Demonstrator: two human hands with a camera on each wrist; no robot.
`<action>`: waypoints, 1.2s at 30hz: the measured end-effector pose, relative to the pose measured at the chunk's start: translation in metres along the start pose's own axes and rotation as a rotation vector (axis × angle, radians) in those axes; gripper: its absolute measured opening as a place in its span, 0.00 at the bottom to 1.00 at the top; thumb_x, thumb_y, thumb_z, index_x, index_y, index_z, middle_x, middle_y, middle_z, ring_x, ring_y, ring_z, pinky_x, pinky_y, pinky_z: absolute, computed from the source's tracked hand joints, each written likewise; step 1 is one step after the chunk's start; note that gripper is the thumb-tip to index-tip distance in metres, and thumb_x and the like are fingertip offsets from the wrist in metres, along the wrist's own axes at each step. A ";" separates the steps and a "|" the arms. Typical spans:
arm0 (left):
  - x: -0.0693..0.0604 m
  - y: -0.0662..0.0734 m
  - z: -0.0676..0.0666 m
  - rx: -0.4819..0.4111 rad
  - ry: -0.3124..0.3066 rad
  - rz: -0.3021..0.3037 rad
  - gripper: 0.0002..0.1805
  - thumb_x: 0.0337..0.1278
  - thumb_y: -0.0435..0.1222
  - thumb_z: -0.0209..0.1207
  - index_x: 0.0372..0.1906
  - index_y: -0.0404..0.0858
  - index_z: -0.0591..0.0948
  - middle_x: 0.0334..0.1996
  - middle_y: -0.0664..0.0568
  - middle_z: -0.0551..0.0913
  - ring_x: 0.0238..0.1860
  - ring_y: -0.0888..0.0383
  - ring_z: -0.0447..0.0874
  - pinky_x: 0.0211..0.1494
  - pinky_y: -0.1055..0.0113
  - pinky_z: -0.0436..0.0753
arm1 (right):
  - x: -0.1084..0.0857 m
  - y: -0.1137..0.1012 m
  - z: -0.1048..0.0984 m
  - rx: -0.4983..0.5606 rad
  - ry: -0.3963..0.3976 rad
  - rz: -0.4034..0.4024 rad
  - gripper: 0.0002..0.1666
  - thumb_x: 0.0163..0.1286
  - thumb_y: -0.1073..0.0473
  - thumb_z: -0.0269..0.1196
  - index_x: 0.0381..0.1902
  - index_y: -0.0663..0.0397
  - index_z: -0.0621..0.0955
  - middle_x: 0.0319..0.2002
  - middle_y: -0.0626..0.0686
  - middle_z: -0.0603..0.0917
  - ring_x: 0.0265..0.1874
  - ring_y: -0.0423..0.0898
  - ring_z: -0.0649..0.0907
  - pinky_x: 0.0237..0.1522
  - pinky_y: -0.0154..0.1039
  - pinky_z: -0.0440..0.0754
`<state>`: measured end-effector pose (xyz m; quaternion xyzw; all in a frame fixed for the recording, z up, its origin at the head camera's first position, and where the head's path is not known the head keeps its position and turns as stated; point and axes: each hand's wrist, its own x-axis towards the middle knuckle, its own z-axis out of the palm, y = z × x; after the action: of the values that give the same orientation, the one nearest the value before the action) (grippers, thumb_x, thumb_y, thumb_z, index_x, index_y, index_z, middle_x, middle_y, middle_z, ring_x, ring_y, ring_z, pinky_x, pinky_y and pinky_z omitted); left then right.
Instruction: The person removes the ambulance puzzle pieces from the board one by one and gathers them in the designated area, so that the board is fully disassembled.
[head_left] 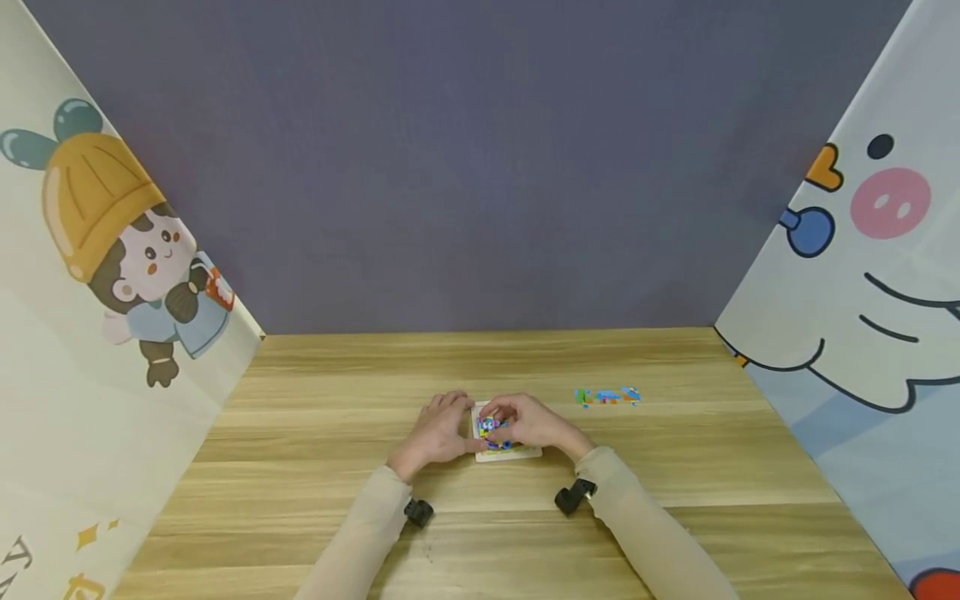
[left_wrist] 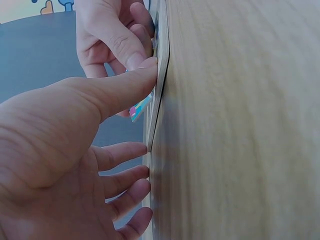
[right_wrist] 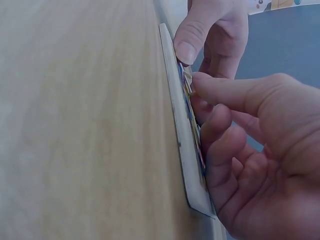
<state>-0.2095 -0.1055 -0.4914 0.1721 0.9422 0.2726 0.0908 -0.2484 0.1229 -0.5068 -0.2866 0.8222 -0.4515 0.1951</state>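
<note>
Puzzle board (head_left: 534, 454) lies flat on the table (head_left: 300, 433). Left hand (head_left: 441, 429) is uncurled, thumb on the board's edge, probably bracing it. Right hand (head_left: 528, 421) pinches a piece (head_left: 487, 423) tilted over the board, likely for aiming. Loose pieces (head_left: 607, 396) sit apart to the right, presumably within reach.

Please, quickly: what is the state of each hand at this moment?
Left hand: open, thumb touching the puzzle board.
Right hand: closed, pinching a small puzzle piece.
</note>
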 end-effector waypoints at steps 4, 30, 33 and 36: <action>-0.001 -0.001 0.000 -0.007 0.002 -0.002 0.43 0.61 0.54 0.74 0.73 0.35 0.74 0.78 0.39 0.69 0.79 0.35 0.62 0.81 0.34 0.61 | 0.000 -0.003 0.001 0.016 -0.007 0.009 0.20 0.73 0.58 0.71 0.61 0.51 0.85 0.46 0.52 0.86 0.41 0.45 0.83 0.39 0.39 0.84; 0.000 0.001 0.001 -0.004 0.004 -0.008 0.42 0.61 0.53 0.74 0.73 0.36 0.74 0.79 0.39 0.68 0.79 0.36 0.62 0.82 0.36 0.61 | -0.029 0.008 -0.022 -0.026 0.115 0.055 0.23 0.72 0.57 0.72 0.63 0.54 0.85 0.54 0.57 0.88 0.44 0.45 0.87 0.41 0.39 0.86; 0.000 0.001 0.000 -0.014 0.002 -0.009 0.43 0.61 0.53 0.74 0.74 0.36 0.74 0.79 0.40 0.68 0.79 0.36 0.62 0.82 0.36 0.61 | -0.033 0.011 -0.024 -0.032 0.138 0.086 0.24 0.72 0.58 0.71 0.64 0.53 0.85 0.60 0.59 0.87 0.45 0.45 0.88 0.38 0.38 0.87; 0.000 0.001 0.000 -0.014 0.001 -0.012 0.43 0.60 0.53 0.74 0.74 0.36 0.74 0.79 0.40 0.68 0.79 0.37 0.62 0.82 0.36 0.61 | -0.037 0.014 -0.026 -0.017 0.142 0.101 0.24 0.73 0.58 0.70 0.65 0.53 0.84 0.59 0.60 0.87 0.40 0.45 0.87 0.32 0.37 0.85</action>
<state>-0.2090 -0.1050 -0.4906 0.1654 0.9414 0.2789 0.0933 -0.2396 0.1690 -0.5027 -0.2138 0.8511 -0.4534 0.1563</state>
